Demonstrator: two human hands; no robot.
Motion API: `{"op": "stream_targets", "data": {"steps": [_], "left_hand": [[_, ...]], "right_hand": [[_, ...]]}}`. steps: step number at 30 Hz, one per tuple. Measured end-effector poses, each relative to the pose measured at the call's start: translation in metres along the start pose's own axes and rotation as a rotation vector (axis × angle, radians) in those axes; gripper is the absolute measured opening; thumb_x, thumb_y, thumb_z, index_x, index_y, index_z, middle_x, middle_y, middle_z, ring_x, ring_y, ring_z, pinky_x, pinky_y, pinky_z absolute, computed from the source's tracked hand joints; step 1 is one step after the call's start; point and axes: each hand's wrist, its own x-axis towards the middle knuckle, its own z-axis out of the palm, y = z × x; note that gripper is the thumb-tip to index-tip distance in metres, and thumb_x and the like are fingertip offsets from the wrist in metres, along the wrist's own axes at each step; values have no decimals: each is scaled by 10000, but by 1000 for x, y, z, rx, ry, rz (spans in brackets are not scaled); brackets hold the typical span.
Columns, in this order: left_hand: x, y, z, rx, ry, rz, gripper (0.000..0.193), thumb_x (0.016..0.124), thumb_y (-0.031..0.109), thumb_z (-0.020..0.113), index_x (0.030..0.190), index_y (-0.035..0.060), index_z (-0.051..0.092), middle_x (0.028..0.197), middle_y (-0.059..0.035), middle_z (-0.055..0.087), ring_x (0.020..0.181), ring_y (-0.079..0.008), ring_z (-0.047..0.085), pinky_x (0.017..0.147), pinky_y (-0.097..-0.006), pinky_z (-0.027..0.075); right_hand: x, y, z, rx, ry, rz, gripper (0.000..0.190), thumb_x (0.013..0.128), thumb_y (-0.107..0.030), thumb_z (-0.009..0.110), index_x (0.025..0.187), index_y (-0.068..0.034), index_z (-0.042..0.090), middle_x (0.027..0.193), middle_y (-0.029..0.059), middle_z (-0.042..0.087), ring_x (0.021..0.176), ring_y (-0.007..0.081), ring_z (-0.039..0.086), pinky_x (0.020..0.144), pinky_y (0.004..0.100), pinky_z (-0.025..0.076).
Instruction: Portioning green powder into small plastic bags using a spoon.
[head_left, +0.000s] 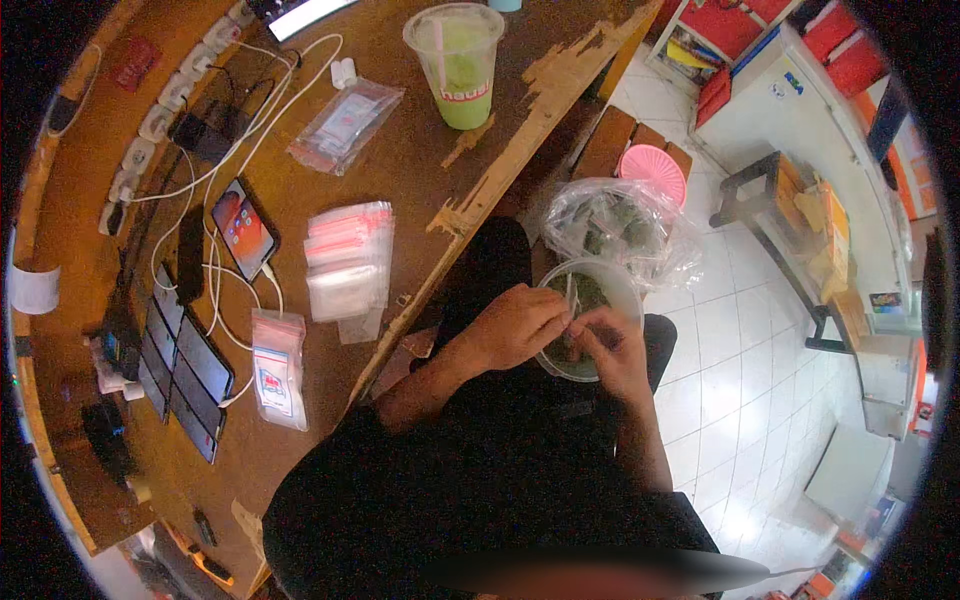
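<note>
My left hand (529, 326) and my right hand (616, 351) meet over a round translucent plastic tub (628, 289). Their fingertips pinch a narrow, pale plastic piece (571, 289), apparently a small clear bag; the fingers cover part of it. Dark green, loose-looking contents (592, 291) lie inside the tub, too blurred to identify. Just beyond the tub sits a crumpled clear plastic bag (615, 217) with small green-filled packets in it. A pink ribbed lid (651, 169) is partly behind that bag.
On the wooden table (405, 180) at left lie a stack of clear zip bags (349, 259), a bag pack (279, 371), another packet (346, 124), a charging phone (245, 229) and several dark phones (199, 360) with cables. A green drink cup (457, 75) stands near the chipped table edge.
</note>
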Motion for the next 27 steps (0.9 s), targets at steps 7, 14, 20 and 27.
{"op": "stream_targets", "data": {"steps": [7,14,20,27], "left_hand": [[-6,-5,23,236,-70,-70,175,847,190,607,876,20,577,860,-137,582,847,-340,584,747,-440,467],[8,0,11,-94,69,-326,160,813,112,603,888,-2,520,919,-169,547,872,-349,558,758,-394,466],[13,-2,21,96,382,-41,244,784,58,614,1024,55,570,1088,-112,554,1080,-319,497,958,-427,358],[-3,-34,20,-97,246,154,398,652,122,759,1025,117,622,1153,-93,604,1074,-306,569,975,-426,379]], "right_hand": [[-7,19,17,-650,223,-261,84,814,-84,618,771,-13,609,636,193,614,581,357,631,547,416,488],[-4,19,15,-734,356,-273,109,811,-78,630,727,-27,583,609,170,607,524,325,617,493,402,470],[1,14,10,-550,426,-269,151,831,-88,632,701,-13,617,582,137,596,466,239,578,458,356,429],[-8,11,-2,39,107,181,151,880,-112,628,816,16,675,567,21,552,511,55,475,467,252,376]]}}
